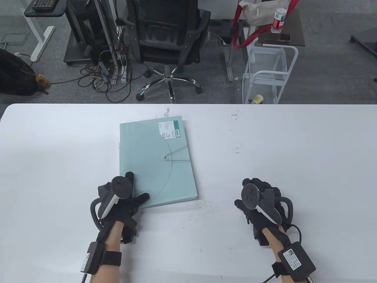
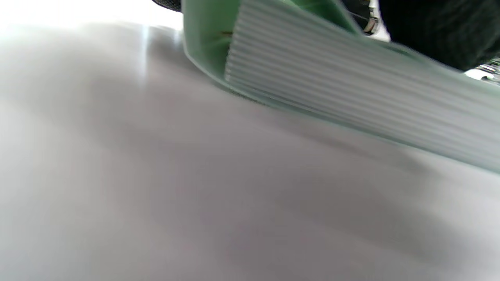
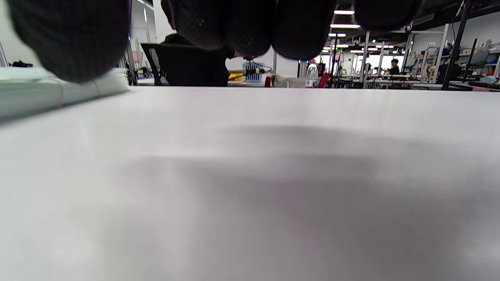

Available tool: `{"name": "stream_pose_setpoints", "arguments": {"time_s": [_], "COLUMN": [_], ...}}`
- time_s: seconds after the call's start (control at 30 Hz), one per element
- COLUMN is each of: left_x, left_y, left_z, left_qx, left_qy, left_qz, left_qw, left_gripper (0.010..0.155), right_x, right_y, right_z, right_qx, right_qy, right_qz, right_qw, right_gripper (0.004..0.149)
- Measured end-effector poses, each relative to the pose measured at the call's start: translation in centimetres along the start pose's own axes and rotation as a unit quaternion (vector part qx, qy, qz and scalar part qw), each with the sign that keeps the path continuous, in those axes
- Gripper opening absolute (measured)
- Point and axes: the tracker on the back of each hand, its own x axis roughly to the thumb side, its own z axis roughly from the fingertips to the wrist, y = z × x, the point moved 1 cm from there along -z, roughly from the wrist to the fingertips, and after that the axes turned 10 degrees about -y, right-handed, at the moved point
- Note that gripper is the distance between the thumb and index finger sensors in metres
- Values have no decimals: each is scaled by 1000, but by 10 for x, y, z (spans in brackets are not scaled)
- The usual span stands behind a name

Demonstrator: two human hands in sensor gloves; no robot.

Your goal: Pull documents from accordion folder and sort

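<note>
A pale teal accordion folder (image 1: 156, 159) lies flat and closed on the white table (image 1: 294, 162), with its elastic string looped round the front button. My left hand (image 1: 137, 187) rests on the folder's near left corner, thumb and forefinger spread on the cover. The left wrist view shows the folder's pleated side (image 2: 332, 78) close up and blurred. My right hand (image 1: 244, 193) rests on the table to the folder's right, apart from it, fingers loosely curled and holding nothing. In the right wrist view the fingertips (image 3: 250, 27) hang over bare table, and the folder's edge (image 3: 39, 95) shows at the left.
Beyond the table's far edge stand a black office chair (image 1: 169, 38), a white wire cart (image 1: 266, 73) and a side table with a water bottle (image 1: 278, 19). Cables lie on the floor at the back left.
</note>
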Motion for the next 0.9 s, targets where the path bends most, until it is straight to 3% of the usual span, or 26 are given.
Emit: {"name": "stream_pose_setpoints", "arguments": {"time_s": [0.27, 0.4, 0.57, 0.8, 0.9], "left_x": [79, 102, 116, 113, 111], "left_y": [-24, -37, -45, -46, -50], "left_z": [10, 16, 22, 22, 20], "left_qx": [-53, -78, -102, -90, -110], "left_qy": [-86, -130, -177, -186, -203], "left_qz": [-19, 7, 38, 28, 39], "left_qw": [995, 988, 978, 978, 972], "left_gripper": [92, 90, 83, 80, 80], "right_x": [-4, 0, 11, 16, 19], "right_y": [-23, -24, -16, -9, -2], "right_z": [-3, -14, -36, -58, -64], "right_qx": [-37, -16, 29, 35, 43], "right_qy": [7, 5, 14, 36, 39], "right_qz": [-19, -1, 55, 63, 70], "right_qw": [999, 1000, 998, 997, 996], "right_gripper": [54, 53, 56, 48, 46]}}
